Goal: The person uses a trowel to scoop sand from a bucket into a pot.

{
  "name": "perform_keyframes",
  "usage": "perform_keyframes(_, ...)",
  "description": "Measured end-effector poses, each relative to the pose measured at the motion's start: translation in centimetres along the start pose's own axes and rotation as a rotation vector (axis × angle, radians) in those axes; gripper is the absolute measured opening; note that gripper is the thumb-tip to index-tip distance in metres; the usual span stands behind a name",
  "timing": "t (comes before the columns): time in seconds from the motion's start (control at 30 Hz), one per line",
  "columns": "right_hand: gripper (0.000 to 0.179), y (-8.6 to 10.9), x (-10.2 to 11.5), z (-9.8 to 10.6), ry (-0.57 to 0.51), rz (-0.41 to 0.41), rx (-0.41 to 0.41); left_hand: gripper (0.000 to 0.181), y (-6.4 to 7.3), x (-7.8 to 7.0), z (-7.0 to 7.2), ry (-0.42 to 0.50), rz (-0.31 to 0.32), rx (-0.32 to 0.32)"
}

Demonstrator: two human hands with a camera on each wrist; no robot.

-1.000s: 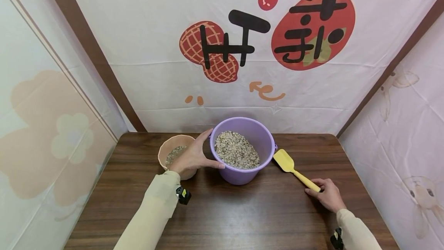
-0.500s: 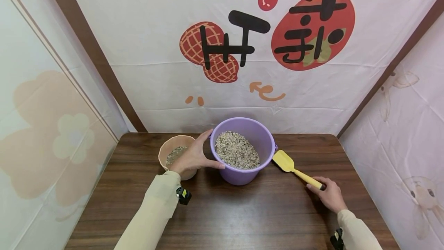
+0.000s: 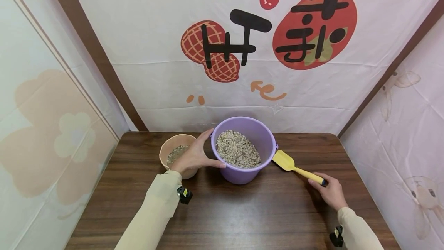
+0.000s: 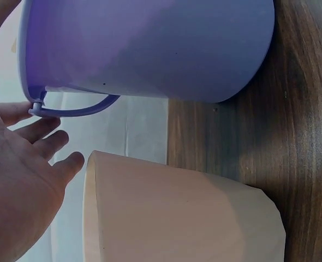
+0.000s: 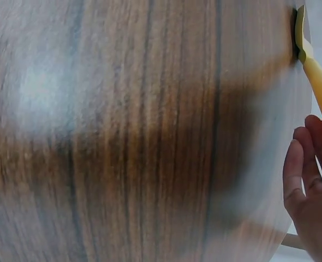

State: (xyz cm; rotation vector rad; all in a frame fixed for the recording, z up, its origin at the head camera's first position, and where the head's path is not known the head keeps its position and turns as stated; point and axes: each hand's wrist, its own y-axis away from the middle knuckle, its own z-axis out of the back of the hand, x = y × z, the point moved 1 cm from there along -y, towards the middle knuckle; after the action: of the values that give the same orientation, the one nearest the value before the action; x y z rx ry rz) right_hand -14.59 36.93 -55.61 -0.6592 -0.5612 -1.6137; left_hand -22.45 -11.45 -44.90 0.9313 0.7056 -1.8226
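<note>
A purple bucket (image 3: 239, 176) stands at the back middle of the table, partly filled with coarse grey-beige gravel (image 3: 237, 149). My left hand (image 3: 195, 157) spans its left side, the thumb on the front rim and straight fingers reaching toward the back. In the left wrist view, one fingertip touches the rim by the handle (image 4: 76, 112). Just right of the bucket is a yellow toy shovel (image 3: 284, 160), its blade tip close to the bucket wall. My right hand (image 3: 332, 193) pinches the dark end of its handle between thumb and fingers.
A peach-coloured pot (image 3: 171, 144) with some gravel inside stands left of the bucket, partly behind my left hand. Printed cloth walls (image 3: 156, 80) enclose the brown wooden table (image 3: 243, 219) at the back and both sides.
My right hand has moved slightly forward and raised the shovel's handle end, while its blade stays beside the bucket. The left hand keeps its place on the bucket.
</note>
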Motion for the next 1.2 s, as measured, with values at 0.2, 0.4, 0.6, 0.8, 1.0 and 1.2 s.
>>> perform_keyframes(0.2,0.042,-0.4,0.5,0.1,-0.05,0.031,-0.045,0.133,0.0,0.1,0.0,-0.012,0.01,0.003)
perform_keyframes(0.4,0.035,-0.6,1.4,0.7,-0.091,0.112,-0.09,0.133,-0.2,0.4,-0.1,-0.024,0.009,0.002)
perform_keyframes(0.6,0.034,-0.8,2.8,2.2,-0.107,0.152,-0.111,0.134,-0.1,0.4,-0.1,-0.03,0.016,0.008)
perform_keyframes(0.8,0.033,-0.9,4.9,4.2,-0.12,0.202,-0.164,0.133,0.0,0.3,0.0,-0.015,0.02,0.011)
perform_keyframes(1.0,0.033,-0.9,7.0,6.2,-0.162,0.255,-0.199,0.133,-0.1,0.6,-0.1,-0.016,0.007,0.002)
perform_keyframes(1.2,0.032,-1.1,8.7,7.6,-0.211,0.297,-0.24,0.133,-0.3,0.7,-0.2,-0.023,-0.001,-0.002)
